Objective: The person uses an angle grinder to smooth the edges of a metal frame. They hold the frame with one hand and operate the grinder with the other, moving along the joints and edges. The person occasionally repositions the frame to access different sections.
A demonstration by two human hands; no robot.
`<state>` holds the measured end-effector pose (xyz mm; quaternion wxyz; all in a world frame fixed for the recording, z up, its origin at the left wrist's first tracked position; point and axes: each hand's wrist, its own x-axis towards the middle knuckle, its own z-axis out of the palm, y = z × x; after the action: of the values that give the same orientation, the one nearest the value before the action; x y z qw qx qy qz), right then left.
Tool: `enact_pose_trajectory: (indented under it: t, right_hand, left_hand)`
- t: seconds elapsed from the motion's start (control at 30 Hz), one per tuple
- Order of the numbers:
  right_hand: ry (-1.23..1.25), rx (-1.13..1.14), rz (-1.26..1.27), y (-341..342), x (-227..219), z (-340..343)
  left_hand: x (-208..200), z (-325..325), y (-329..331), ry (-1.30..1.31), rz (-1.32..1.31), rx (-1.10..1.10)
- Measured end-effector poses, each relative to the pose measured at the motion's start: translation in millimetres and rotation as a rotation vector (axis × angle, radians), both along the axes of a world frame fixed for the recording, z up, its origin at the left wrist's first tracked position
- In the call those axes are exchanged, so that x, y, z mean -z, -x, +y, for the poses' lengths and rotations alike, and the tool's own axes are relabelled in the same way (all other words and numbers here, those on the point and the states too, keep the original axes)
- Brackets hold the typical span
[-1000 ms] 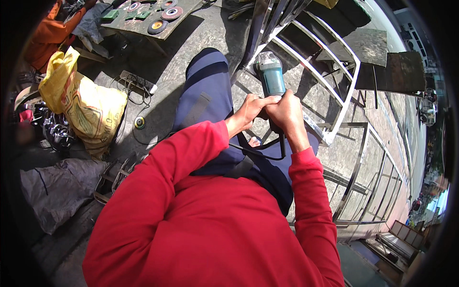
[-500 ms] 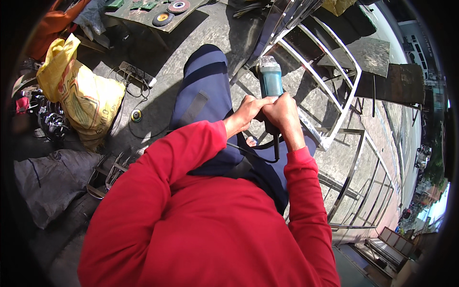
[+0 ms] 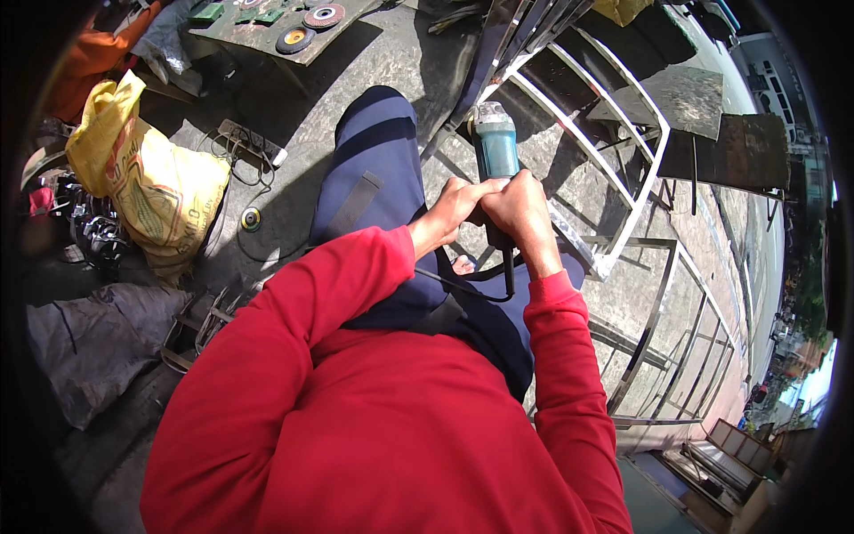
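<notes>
A teal angle grinder (image 3: 497, 147) with a silver head points away from me, above my thighs. My right hand (image 3: 521, 210) is wrapped round its dark rear body. Against it, my left hand (image 3: 452, 210) is closed on the same part of the grinder, its thumb reaching over by the right hand. A black cord hangs from the grinder's rear end across my lap. Just beyond and right of the head is a metal frame (image 3: 656, 158) of pale bars. Whatever disc the grinder carries, and any contact with the metal, I cannot make out.
Another metal frame (image 3: 672, 307) lies at right. Grinding discs (image 3: 295, 38) rest on a worktable (image 3: 342, 25) at far left. Left of me stand a yellow sack (image 3: 169, 182), a grey sack (image 3: 98, 343) and a power strip (image 3: 253, 142). A loose disc (image 3: 251, 219) lies on the floor.
The view has shifted slightly, and the grinder sits a little further left in it. Both hands keep the same hold.
</notes>
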<state>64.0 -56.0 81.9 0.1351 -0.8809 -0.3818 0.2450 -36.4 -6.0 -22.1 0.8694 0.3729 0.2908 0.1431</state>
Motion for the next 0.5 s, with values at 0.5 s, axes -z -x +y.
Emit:
enact_pose_trajectory:
  t: [0.5]
  right_hand:
    - [-0.023, -0.011, -0.156, -2.1, 7.9, -11.4]
  left_hand:
    - [-14.0, -10.9, -1.6, 0.012, -0.058, -0.077]
